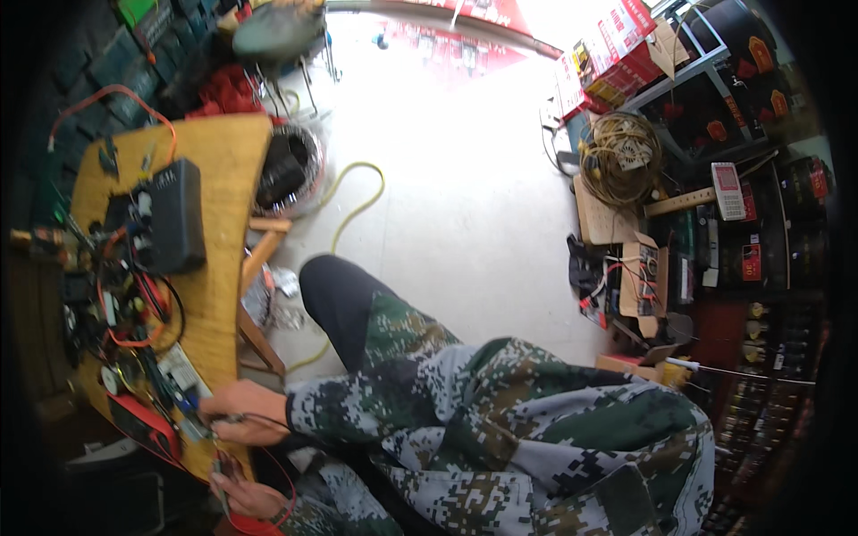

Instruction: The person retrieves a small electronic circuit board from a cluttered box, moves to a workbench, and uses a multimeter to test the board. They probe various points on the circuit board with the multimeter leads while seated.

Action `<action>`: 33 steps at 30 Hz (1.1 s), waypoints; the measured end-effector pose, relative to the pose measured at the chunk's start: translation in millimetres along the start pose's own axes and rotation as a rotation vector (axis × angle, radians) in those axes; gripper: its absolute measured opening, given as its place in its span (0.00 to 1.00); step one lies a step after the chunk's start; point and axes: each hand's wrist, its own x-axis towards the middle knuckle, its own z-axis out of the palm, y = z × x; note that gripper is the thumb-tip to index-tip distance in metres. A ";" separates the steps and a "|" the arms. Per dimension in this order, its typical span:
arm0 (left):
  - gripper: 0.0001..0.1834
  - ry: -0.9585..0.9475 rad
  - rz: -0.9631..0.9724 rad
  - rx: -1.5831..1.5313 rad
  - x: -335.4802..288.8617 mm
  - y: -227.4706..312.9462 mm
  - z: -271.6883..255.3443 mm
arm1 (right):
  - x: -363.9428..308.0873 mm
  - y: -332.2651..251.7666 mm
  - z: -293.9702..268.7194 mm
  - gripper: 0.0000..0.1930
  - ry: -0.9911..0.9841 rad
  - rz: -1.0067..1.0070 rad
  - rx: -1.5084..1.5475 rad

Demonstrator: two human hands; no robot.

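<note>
At the lower left, my right hand (pixel 248 413) is closed in a pinch over the table's near corner, with a thin black lead (pixel 268 420) running out of it. Just below, my left hand (pixel 248 497) is closed on a thin red lead (pixel 290 482) that loops beside my sleeve. The small tips between the two hands are too small to make out. Next to my right fingers lies a pale flat piece with a blue part (pixel 185 399). A red and black curved item (pixel 147 424) rests to the left of my hands.
The wooden table (pixel 223 205) carries a black case (pixel 174 217), an orange cable (pixel 121 338) and tangled tools and wires. A yellow hose (pixel 362 168) curves over the pale floor. Coiled rope (pixel 621 156), an open carton (pixel 643 277) and loaded shelves (pixel 760 357) line the right side.
</note>
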 end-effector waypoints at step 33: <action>0.25 -0.119 0.223 0.276 26.7 -11.8 -35.1 | 3.2 6.1 3.9 0.12 -0.043 0.028 0.092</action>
